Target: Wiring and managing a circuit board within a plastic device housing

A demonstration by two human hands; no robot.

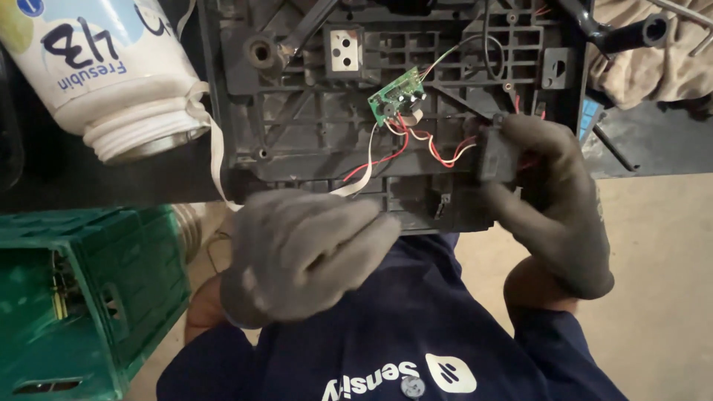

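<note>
While a green plastic crate (82, 297) sits low at the far left on the floor and a white plastic jar (111, 74) lies on its side on the dark table (646, 141) above it, the work itself is at the middle: a dark plastic housing (312, 126), ribbed inside, lies open-side up at the table's near edge. The gloved left hand (304, 256) is curled loosely just below that edge; whether it grips anything I cannot tell, though a white flat ribbon (215, 160) runs down toward it. A small green circuit board (397, 95) stands loose above the ribs, with red and white wires (423, 145) trailing rightward to a small black component (496, 154). The gloved right hand (553, 204) is closed around that component, fingers and thumb pinching it at the housing's right side. Judging by this, the step in hand is handling the wired part of the housing's electrics; any next move calls for care that the thin wires are not strained at the board, with the left hand steadying the housing.
</note>
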